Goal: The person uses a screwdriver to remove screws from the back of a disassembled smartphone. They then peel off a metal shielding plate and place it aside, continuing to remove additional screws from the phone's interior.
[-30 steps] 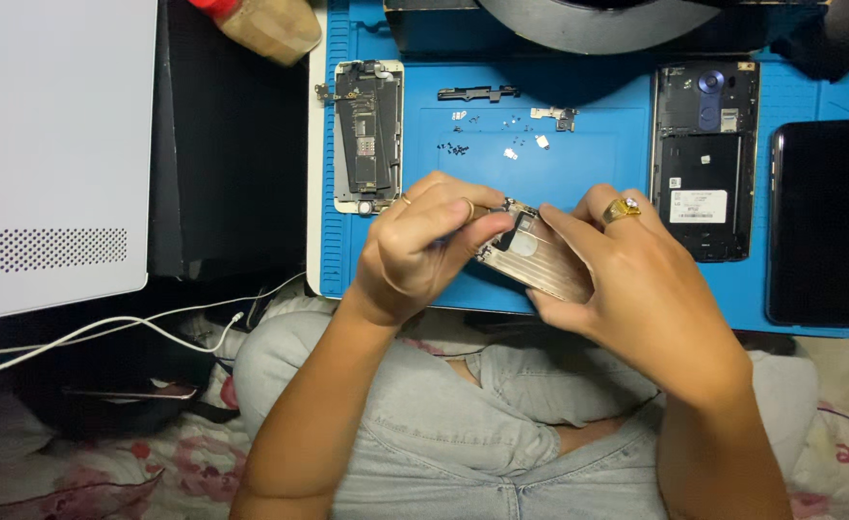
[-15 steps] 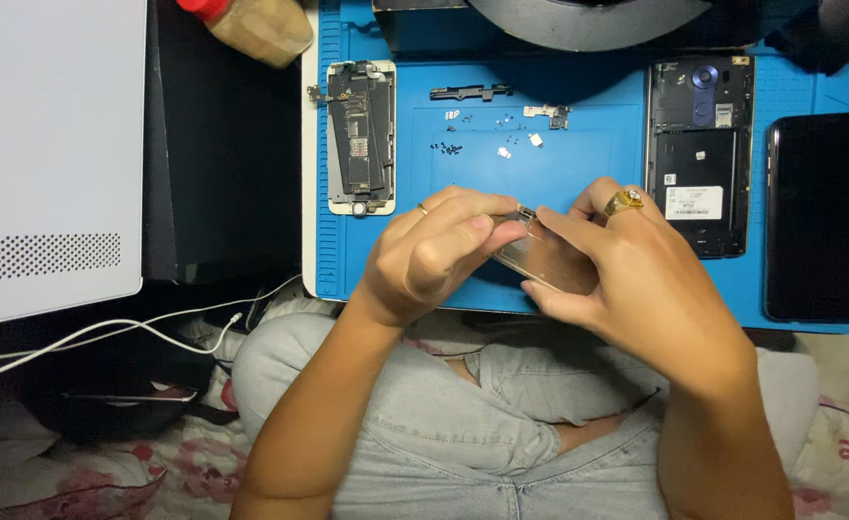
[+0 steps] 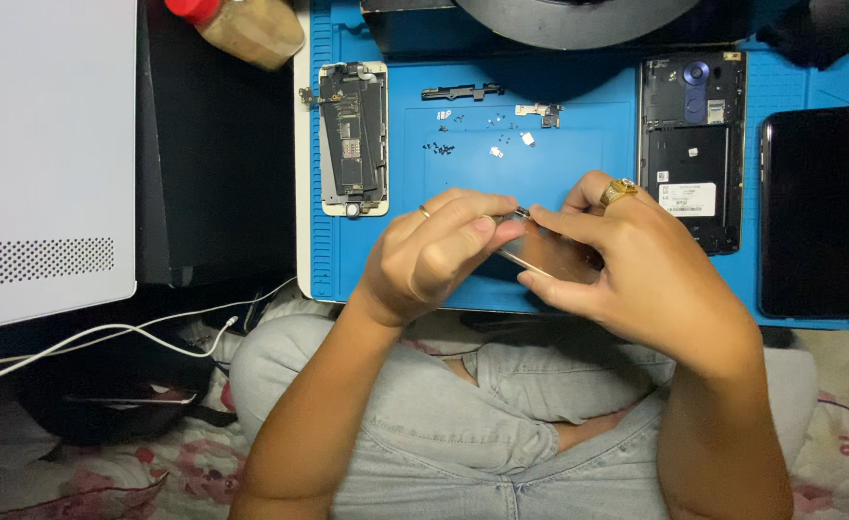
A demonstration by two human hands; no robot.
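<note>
Metallic flat phone part [image 3: 549, 255] clamped in right hand [image 3: 636, 279] for steadiness; left hand [image 3: 434, 255] pinches, probably, a small tool [image 3: 521, 211] at its edge.

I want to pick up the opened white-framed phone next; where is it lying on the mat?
In the head view the opened white-framed phone lies on the blue mat's left edge, beyond the left hand, left of the loose screws.
</note>
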